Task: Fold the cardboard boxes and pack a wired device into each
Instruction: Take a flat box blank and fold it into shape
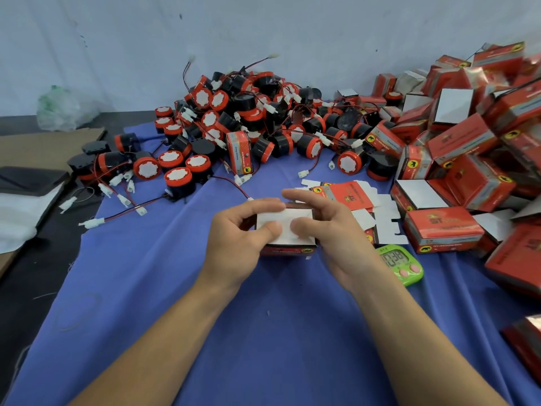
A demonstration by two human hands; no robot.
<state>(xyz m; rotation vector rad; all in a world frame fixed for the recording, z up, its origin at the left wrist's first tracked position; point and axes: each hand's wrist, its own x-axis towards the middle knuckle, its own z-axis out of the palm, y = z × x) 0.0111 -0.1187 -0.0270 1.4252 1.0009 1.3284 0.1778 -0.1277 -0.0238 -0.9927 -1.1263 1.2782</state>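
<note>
Left hand [234, 235] and right hand [333, 230] grip a red cardboard box [288, 249] at centre frame, fingers [269, 228] pressing its flap [298, 217] shut (contents hidden); tucking probably comes next.

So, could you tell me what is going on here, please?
A person is closing a small red box: the left hand and right hand grip it, thumbs pressing its white flap down. Whether a device is inside cannot be seen. Loose wired devices lie heaped behind on the blue cloth, flat box blanks just beyond the hands, and folded boxes pile up on the right, near a green timer.
</note>
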